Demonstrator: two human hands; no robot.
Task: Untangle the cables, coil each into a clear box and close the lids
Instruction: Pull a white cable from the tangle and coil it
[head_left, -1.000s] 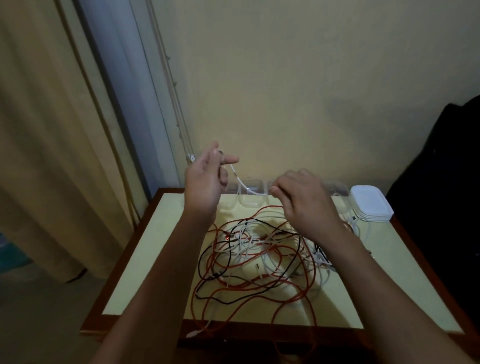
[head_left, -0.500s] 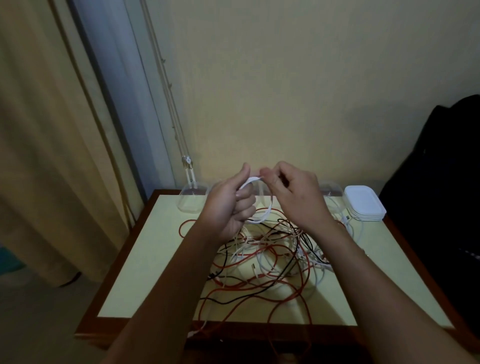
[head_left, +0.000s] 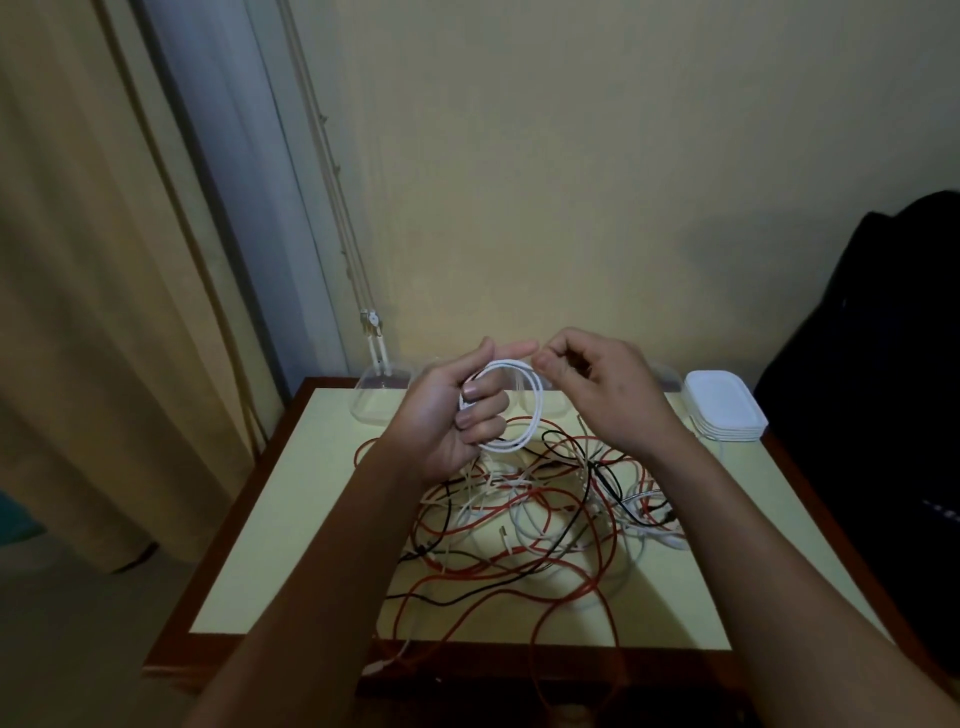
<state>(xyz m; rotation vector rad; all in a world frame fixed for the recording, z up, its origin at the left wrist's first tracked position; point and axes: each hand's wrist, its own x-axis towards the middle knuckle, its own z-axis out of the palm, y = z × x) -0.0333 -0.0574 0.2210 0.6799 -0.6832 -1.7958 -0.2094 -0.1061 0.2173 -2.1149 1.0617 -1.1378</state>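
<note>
Grips white cable coil (head_left: 519, 410) in left hand (head_left: 441, 421), loop upright over tabletop (head_left: 291, 519) far edge; pinches top strand with right hand (head_left: 608, 395). Clear box (head_left: 382, 402) just beyond, nearest left hand.

Holds a white cable coil (head_left: 539, 405) in the left grip (head_left: 441, 421), fingers curled through it, above the counter (head_left: 291, 519). Pinches its top, seemingly, with the right grip (head_left: 608, 395). Below: tangled red, black and white cables (head_left: 530, 519). Behind: clear boxes (head_left: 382, 400), stacked white lids (head_left: 724, 408).
</note>
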